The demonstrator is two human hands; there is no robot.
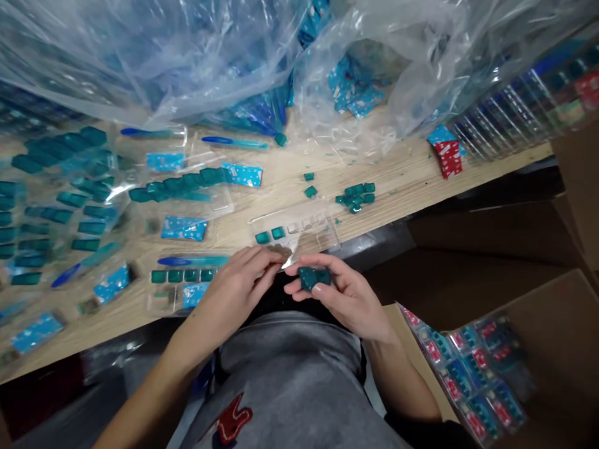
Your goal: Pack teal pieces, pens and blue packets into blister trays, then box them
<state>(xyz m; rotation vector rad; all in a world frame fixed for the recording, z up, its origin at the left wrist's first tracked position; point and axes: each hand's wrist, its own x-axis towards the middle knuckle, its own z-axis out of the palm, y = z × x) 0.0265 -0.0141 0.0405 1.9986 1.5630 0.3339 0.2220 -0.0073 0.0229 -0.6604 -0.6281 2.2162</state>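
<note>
My right hand (344,290) is closed around a small cluster of dark teal blocks (312,278), held just off the table's front edge. To its left, my left hand (248,274) has thumb and fingertips pressed together at the near edge of a clear plastic tray (331,232); whatever is in that pinch is hidden. Two teal blocks (277,232) sit in the left compartments of the tray's row, and the other compartments look unfilled. Beyond the tray lie two loose teal blocks (310,191), with a small pile of teal blocks (355,196) to the right.
Left are clear trays with teal blocks, blue packets (184,228) and blue sticks (191,260). Large clear plastic bags (187,56) cover the back. A red packet (448,158) and stacked clear packs (505,112) stand right. Below, an open carton (556,349) holds filled packs (477,374).
</note>
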